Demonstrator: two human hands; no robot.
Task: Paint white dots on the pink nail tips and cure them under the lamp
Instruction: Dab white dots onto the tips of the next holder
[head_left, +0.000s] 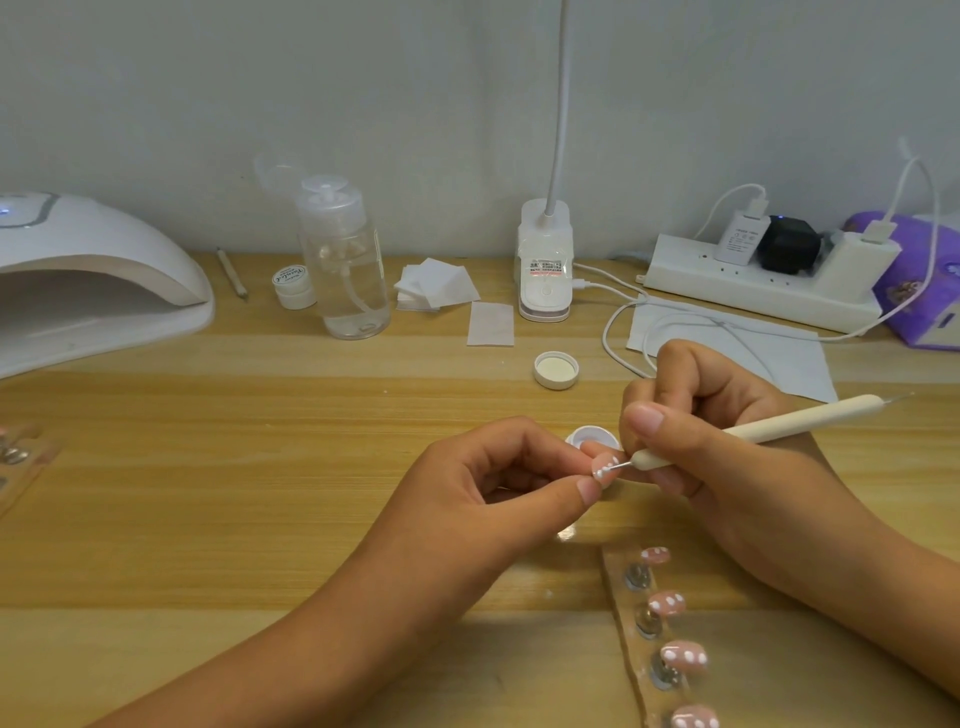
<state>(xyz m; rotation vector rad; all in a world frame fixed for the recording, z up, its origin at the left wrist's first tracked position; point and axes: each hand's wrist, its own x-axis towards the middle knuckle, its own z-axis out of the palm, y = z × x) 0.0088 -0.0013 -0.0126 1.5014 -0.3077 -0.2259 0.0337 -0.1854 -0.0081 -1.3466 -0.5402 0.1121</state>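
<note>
Over table, pinching pink nail tip in left hand, gripping pen in right hand, touching point to tip.

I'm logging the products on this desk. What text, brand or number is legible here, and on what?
Nothing can be read for certain.
Cursive script on the small white jar lid: too blurred.
Red and black print on the desk lamp base label: too small.
Grey print on the white charger: too small.
</note>
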